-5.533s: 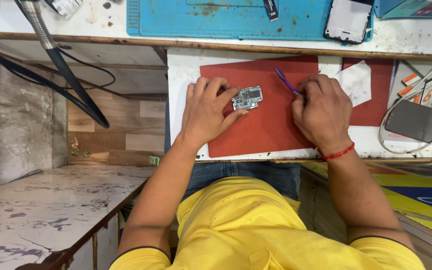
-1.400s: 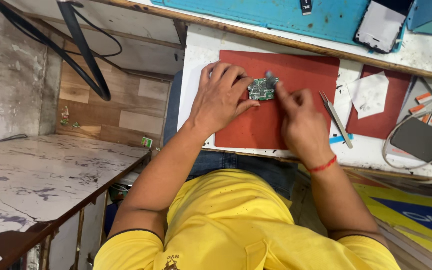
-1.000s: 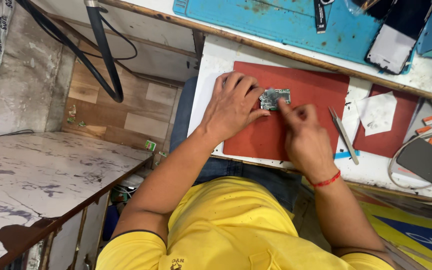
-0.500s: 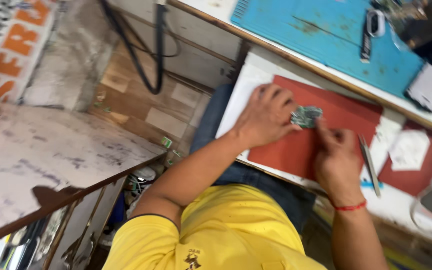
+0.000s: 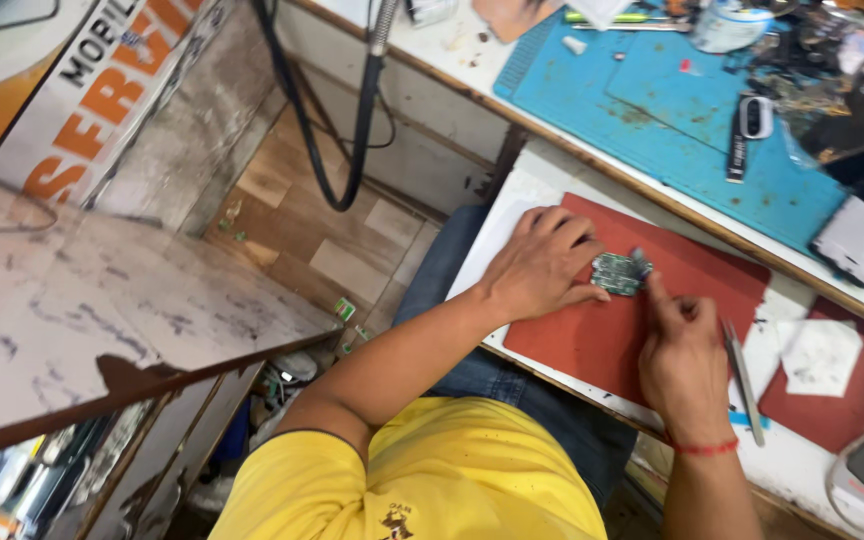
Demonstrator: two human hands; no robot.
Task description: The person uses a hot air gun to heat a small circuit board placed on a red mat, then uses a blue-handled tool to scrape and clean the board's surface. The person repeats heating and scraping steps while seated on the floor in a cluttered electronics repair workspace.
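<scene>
A small green circuit board [image 5: 619, 272] lies on a red mat [image 5: 697, 280] on the white pull-out shelf. My left hand [image 5: 544, 262] rests on the mat and pinches the board's left edge between thumb and fingers. My right hand [image 5: 680, 352] is just right of the board, fingers curled, with the index fingertip pressing on the board's right edge. It holds no tool. Metal tweezers [image 5: 744, 382] lie beside my right hand.
A blue work mat [image 5: 652, 95] on the bench above carries a black tool [image 5: 738, 140], parts and clutter. A phone body [image 5: 855, 245] lies at its right end. White paper [image 5: 818, 355] sits on the red mat. A marble counter [image 5: 102, 310] and cables [image 5: 347, 150] are at left.
The view has swung and tilted to the left. My right hand earlier held a thin tool; now it is empty and pokes the board. My left hand stays on the board.
</scene>
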